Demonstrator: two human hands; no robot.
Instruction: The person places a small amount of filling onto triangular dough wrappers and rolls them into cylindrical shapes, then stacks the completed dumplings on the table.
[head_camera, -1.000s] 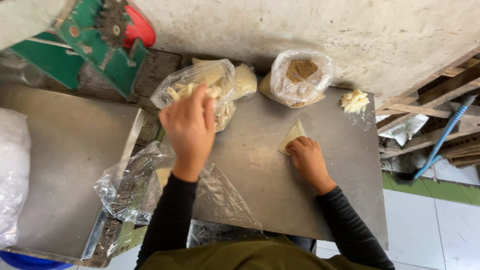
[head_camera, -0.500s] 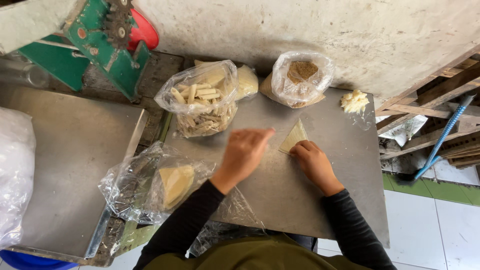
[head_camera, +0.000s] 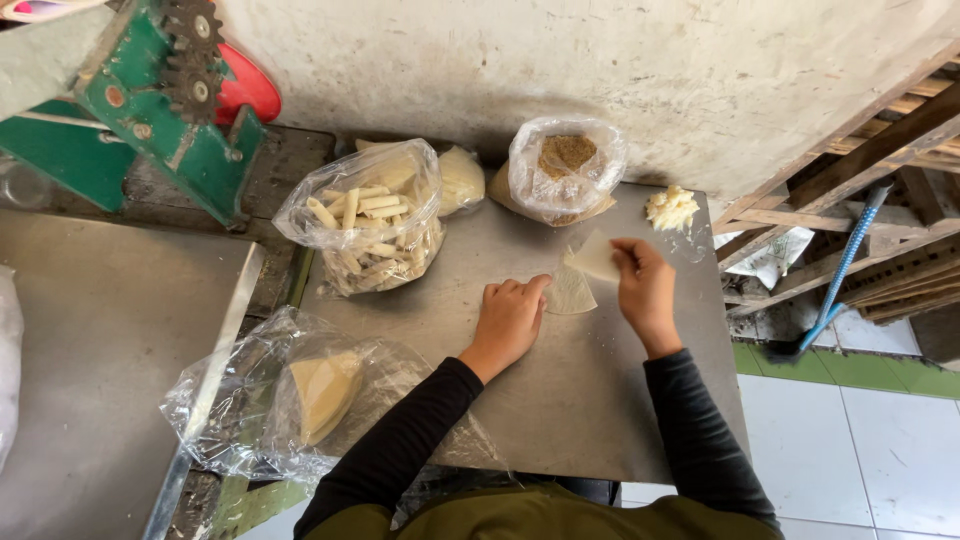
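Clear plastic bags hold most of the stock on the metal table (head_camera: 560, 400). One bag of rolled pastry sticks (head_camera: 365, 225) stands at the rear left of the sheet, open at the top, with pale cylinders packed inside. A second bag of brown crumbs (head_camera: 565, 170) sits at the rear centre against the wall, and a small pale dough lump (head_camera: 670, 207) lies uncovered at the rear right. A crumpled bag of wrapper sheets (head_camera: 320, 395) lies at the front left edge, holding a stack of tan, wedge-shaped sheets. Between the hands lies a thin pale pastry wrapper (head_camera: 580, 275), flat on the metal near the table's middle. The left hand (head_camera: 510, 318) rests palm down with its fingers loosely curled, fingertips pressing the wrapper's left edge. The right hand (head_camera: 645, 290) pinches the wrapper's upper right flap between thumb and fingers, lifting it off the surface. A green geared machine (head_camera: 160, 95) stands at the upper left. Behind runs a rough plastered wall (head_camera: 600, 70); wooden slats and a blue-handled tool (head_camera: 840, 265) stand to the right over white and green floor tiles.
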